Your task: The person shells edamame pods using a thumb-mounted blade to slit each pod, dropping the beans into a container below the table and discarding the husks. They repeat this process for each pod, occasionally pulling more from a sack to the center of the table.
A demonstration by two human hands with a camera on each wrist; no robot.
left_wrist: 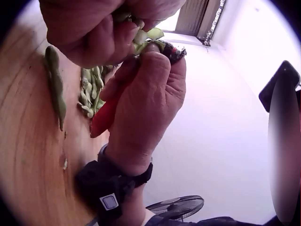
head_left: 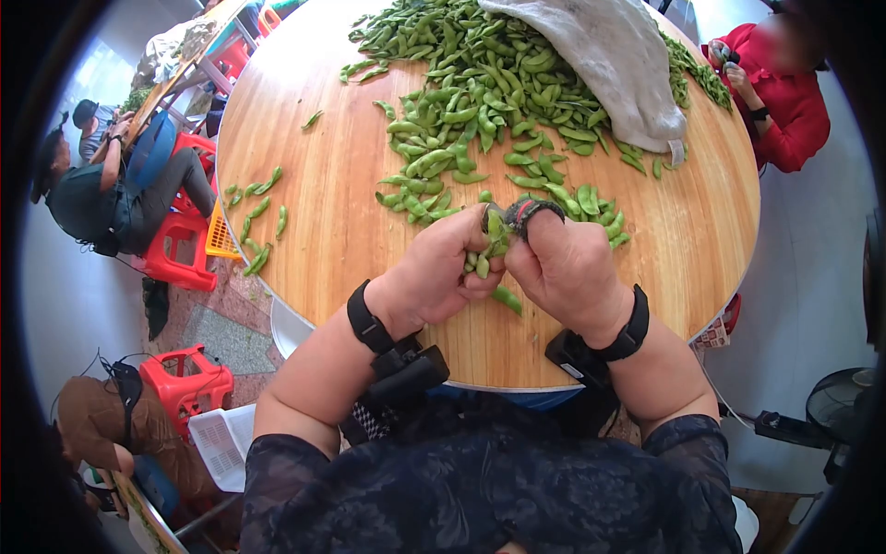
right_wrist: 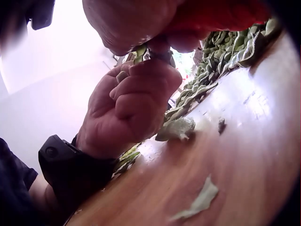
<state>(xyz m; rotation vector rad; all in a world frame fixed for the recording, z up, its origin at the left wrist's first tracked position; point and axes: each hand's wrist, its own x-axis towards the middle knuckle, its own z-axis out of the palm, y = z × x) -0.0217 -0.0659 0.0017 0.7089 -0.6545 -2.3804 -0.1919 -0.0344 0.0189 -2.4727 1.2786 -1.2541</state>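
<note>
My left hand (head_left: 441, 268) holds several green soybean pods (head_left: 483, 265) between its thumb and curled fingers, close above the round wooden table (head_left: 341, 240). Against it, my right hand (head_left: 574, 274) pinches a pod at the thumb tip. A dark, fuzzy cover with a red stripe (head_left: 532, 214) sits at the right thumb. Something smooth and red (left_wrist: 104, 115) shows under the right hand in the left wrist view; its kind is hidden. One loose pod (head_left: 507, 298) lies just below the hands, and a small group of pods (head_left: 591, 205) lies beyond them.
A large heap of soybean pods (head_left: 498, 69) covers the far side, partly under a white cloth (head_left: 600, 55). A few pods (head_left: 261, 258) lie near the left edge. Seated people surround the area, one in red (head_left: 784, 92). A fan (head_left: 838, 406) stands right.
</note>
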